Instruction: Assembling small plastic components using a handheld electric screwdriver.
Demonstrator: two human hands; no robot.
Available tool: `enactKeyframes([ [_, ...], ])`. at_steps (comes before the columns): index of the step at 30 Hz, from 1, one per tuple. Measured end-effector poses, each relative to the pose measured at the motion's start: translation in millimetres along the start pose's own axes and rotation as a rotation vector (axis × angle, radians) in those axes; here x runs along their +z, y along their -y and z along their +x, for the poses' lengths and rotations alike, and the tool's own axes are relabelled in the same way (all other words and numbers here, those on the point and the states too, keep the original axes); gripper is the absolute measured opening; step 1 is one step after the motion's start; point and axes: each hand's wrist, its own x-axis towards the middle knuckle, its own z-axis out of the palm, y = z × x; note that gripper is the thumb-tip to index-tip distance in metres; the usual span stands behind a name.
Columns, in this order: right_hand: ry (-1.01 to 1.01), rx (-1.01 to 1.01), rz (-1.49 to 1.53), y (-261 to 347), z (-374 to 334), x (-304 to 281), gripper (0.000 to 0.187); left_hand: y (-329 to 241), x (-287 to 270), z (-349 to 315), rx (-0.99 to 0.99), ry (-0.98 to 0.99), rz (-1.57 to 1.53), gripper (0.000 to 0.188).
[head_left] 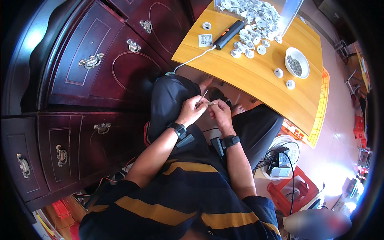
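Above my lap, my left hand (192,111) is closed, with a thin, dark metal rod (204,94) sticking up from its fingers. My right hand (221,113) is pinched and meets the left fingertips at a small pale piece (209,103). Its exact kind is too small to make out. Both hands are just short of the wooden table's near edge. On that table lie a black electric screwdriver (229,35) with an orange switch and a white cable, and a pile of small white round plastic parts (260,18).
A white bowl (303,58) of small metal pieces stands at the table's right, beside two loose white round parts (279,73). A printed label (205,40) lies farther left. Dark red drawers (86,60) flank my left. A red stool (294,190) and cables sit at lower right.
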Motion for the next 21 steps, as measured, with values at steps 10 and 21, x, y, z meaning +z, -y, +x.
enactKeyframes([
  [10, 0.075, -0.056, -0.025, -0.7, 7.4, -6.2, 0.009, -18.4, -1.3, 5.4, 0.123, -0.044, 0.029, 0.017],
  [21, 0.122, -0.062, -0.082, -27.7, 6.3, -16.0, 0.008, 8.3, 6.9, -3.0, 0.066, -0.021, -0.008, 0.012],
])
